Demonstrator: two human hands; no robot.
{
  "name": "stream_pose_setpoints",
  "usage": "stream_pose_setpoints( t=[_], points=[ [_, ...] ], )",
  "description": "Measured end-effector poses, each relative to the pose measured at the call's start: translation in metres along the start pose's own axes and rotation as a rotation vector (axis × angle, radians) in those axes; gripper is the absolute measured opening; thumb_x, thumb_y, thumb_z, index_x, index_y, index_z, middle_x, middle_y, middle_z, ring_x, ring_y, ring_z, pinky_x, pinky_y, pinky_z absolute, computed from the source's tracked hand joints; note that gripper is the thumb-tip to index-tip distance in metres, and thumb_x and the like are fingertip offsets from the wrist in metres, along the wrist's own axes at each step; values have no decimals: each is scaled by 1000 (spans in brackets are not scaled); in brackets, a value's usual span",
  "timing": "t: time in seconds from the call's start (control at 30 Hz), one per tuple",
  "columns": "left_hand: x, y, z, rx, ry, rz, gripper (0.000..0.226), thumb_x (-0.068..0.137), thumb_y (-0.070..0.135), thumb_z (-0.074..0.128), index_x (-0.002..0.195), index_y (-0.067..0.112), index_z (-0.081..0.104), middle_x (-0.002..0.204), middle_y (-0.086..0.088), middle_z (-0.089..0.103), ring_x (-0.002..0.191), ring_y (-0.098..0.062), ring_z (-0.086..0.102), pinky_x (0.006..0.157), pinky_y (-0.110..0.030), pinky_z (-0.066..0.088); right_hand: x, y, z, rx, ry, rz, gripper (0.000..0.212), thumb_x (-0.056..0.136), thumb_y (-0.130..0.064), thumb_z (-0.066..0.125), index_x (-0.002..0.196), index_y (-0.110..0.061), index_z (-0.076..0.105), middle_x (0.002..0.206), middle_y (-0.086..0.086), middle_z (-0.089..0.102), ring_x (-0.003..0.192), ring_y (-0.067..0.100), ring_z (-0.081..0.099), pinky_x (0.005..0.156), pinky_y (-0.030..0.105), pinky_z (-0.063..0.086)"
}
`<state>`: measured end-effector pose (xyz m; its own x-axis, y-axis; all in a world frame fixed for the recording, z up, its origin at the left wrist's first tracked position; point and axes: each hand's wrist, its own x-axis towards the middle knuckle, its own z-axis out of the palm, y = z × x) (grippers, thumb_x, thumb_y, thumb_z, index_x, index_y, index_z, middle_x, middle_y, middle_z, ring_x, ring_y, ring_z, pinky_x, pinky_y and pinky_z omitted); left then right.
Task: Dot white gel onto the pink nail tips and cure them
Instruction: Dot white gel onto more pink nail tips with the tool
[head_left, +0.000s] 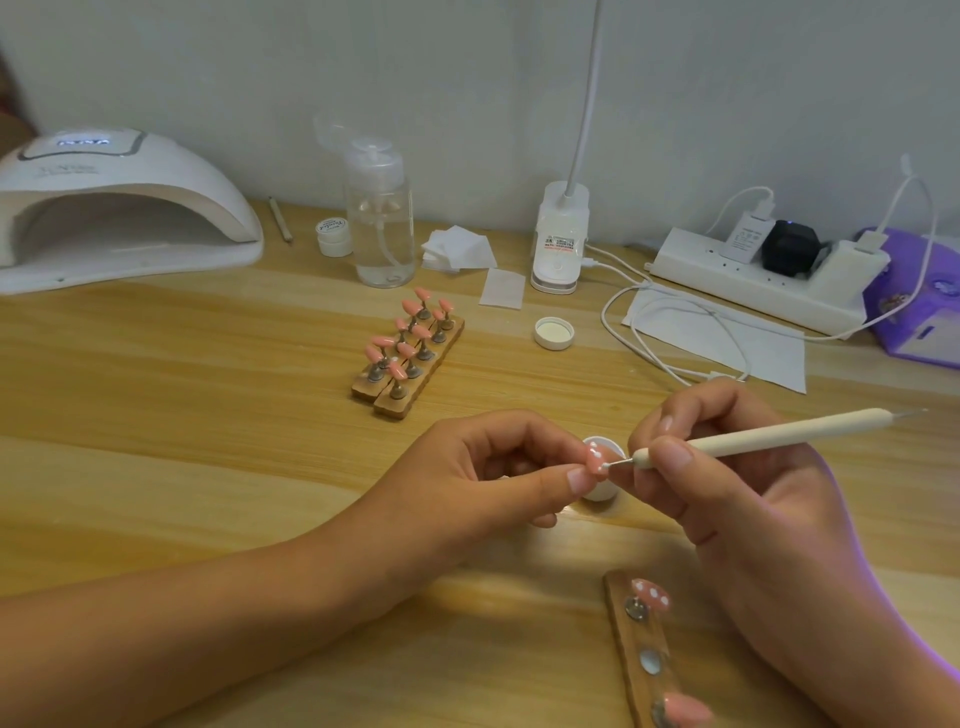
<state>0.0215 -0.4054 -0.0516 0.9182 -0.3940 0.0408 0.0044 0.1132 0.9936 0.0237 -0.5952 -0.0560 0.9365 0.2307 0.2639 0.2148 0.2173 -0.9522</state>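
Head view: left fingers (574, 479) tight around nail tip (596, 460), right fingers (672, 454) around dotting pen (779, 431).

pink nail tip (596, 460) with white dots, cream dotting pen (769, 434), purple pack (919, 306)

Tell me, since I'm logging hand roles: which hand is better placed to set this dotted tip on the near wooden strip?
Left, probably: the left hand pinches the nail tip, while the right hand grips the dotting pen. The wooden strip has its middle slot bare.
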Motion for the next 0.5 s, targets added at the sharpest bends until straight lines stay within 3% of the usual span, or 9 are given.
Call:
stream_pose_setpoints(
  t=[0.5],
  points=[
    [-1,0,0,7,1,-11,12,78,16,69,80,25,76,81,7,70,70,0,59,64,-14,49,-1,-1,0,-9,-19,20,38,66,-50,82,80,-21,62,76,0,63,77,17,64,79,32,56]
  ],
)
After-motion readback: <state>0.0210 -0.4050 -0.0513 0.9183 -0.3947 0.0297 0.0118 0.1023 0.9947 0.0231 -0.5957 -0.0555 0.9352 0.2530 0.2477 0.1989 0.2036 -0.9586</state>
